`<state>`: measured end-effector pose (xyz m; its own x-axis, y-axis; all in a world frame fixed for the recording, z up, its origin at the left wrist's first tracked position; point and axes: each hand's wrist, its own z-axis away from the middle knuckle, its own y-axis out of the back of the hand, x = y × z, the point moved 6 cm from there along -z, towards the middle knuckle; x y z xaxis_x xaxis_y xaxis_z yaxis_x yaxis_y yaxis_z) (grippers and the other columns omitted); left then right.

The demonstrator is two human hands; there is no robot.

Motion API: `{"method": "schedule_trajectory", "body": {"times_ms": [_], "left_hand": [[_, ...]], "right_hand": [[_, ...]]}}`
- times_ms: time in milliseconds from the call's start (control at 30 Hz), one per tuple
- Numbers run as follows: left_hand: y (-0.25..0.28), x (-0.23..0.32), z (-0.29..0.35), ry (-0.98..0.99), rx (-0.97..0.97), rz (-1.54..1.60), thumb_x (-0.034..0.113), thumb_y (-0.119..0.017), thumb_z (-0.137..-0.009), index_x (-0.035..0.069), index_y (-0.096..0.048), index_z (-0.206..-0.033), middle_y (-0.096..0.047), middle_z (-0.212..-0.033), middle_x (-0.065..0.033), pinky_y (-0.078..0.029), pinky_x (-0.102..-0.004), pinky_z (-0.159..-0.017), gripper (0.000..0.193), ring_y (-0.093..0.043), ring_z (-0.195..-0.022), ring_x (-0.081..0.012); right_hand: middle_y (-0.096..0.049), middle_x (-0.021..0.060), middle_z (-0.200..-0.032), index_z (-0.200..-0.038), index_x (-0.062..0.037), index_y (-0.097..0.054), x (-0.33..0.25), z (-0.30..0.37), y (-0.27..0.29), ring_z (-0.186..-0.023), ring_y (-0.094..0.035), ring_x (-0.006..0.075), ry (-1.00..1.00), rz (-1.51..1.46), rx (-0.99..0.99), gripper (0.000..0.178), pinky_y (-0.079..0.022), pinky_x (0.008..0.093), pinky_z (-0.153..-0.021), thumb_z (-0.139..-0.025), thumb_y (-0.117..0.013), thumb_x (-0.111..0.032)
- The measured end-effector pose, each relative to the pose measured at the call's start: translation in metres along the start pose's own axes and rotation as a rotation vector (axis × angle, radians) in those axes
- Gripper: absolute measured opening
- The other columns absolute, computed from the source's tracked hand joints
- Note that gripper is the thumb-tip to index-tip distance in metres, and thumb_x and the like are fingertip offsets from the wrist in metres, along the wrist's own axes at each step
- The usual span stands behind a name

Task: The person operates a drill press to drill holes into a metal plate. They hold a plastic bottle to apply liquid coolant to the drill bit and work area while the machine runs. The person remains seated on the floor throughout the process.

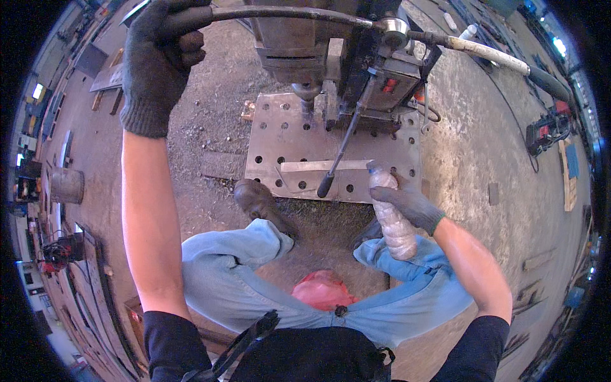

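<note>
My left hand (159, 67), in a dark knit glove, is closed around the end of the left spoke (293, 13) of a drill's feed handle. Part of that grip is cut off by the upper edge. In my gloved right hand (407, 204) is a crumpled clear plastic bottle (394, 229) with a blue cap, tilted over my right thigh. The drill (289, 51) stands over a steel plate with holes (331, 140), its bit end (307, 105) above the plate. Another spoke (347, 140) hangs down toward the plate's near edge, close to the bottle.
A flat metal strip (324, 165) lies across the plate. Between my legs is a red plastic bag or similar (323, 290). To the right sits a red and black machine (550, 130) with a cable. A metal drum (67, 184) and long metal bars (95, 299) are at left.
</note>
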<state>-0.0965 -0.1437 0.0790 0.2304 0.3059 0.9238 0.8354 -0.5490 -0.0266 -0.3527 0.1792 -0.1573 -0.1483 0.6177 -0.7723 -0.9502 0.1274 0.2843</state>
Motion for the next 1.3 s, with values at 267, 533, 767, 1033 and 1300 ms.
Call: {"method": "schedule_trajectory", "body": {"times_ms": [267, 533, 767, 1033, 1300], "left_hand": [[0.004, 0.001, -0.001, -0.108, -0.058, -0.120, 0.014, -0.044, -0.097, -0.002, -0.052, -0.123, -0.067, -0.114, -0.0126, -0.041, -0.0176, -0.050, 0.032, -0.049, -0.060, -0.0049], [0.036, -0.022, -0.021, 0.105, -0.059, 0.415, 0.042, -0.049, -0.095, 0.003, -0.063, -0.104, -0.064, -0.078, -0.0003, -0.037, -0.0205, -0.043, 0.043, -0.048, -0.051, -0.0058], [-0.021, 0.011, 0.005, -0.027, 0.099, 0.128, 0.042, -0.051, -0.095, 0.006, -0.061, -0.104, -0.067, -0.082, -0.0032, -0.040, -0.0216, -0.047, 0.039, -0.051, -0.056, -0.0084], [-0.015, 0.002, 0.009, -0.008, 0.074, 0.196, 0.042, -0.051, -0.095, 0.012, -0.061, -0.101, -0.070, -0.090, -0.0059, -0.042, -0.0235, -0.048, 0.032, -0.054, -0.057, -0.0094], [-0.013, 0.003, 0.011, 0.031, 0.118, 0.204, 0.043, -0.050, -0.095, 0.011, -0.060, -0.100, -0.069, -0.087, -0.0043, -0.040, -0.0232, -0.046, 0.033, -0.051, -0.055, -0.0090]], "right_hand": [[-0.066, 0.0136, -0.113, -0.119, -0.0006, -0.062, 0.018, -0.010, -0.006, -0.101, -0.062, 0.0240, -0.049, 0.206, -0.091, 0.066, -0.048, 0.0371, -0.089, -0.078, -0.072, -0.051], [-0.065, 0.0157, -0.109, -0.119, 0.0015, -0.060, 0.039, -0.020, -0.010, -0.099, -0.062, 0.0246, -0.029, 0.148, -0.109, 0.070, -0.048, 0.0371, -0.089, -0.076, -0.072, -0.053], [-0.056, 0.0130, -0.121, -0.137, 0.0000, -0.039, -0.004, -0.004, -0.005, -0.108, -0.057, 0.0202, 0.165, 0.040, 0.064, 0.076, -0.047, 0.0348, -0.095, -0.080, -0.077, -0.033], [-0.060, 0.0152, -0.119, -0.131, 0.0042, -0.046, 0.004, -0.002, 0.001, -0.108, -0.059, 0.0231, 0.046, 0.056, 0.037, 0.078, -0.047, 0.0340, -0.092, -0.076, -0.076, -0.042], [-0.065, 0.0141, -0.106, -0.120, 0.0041, -0.057, 0.002, 0.003, -0.008, -0.094, -0.062, 0.0208, -0.167, 0.142, -0.108, 0.064, -0.050, 0.0332, -0.083, -0.079, -0.069, -0.043]]}}
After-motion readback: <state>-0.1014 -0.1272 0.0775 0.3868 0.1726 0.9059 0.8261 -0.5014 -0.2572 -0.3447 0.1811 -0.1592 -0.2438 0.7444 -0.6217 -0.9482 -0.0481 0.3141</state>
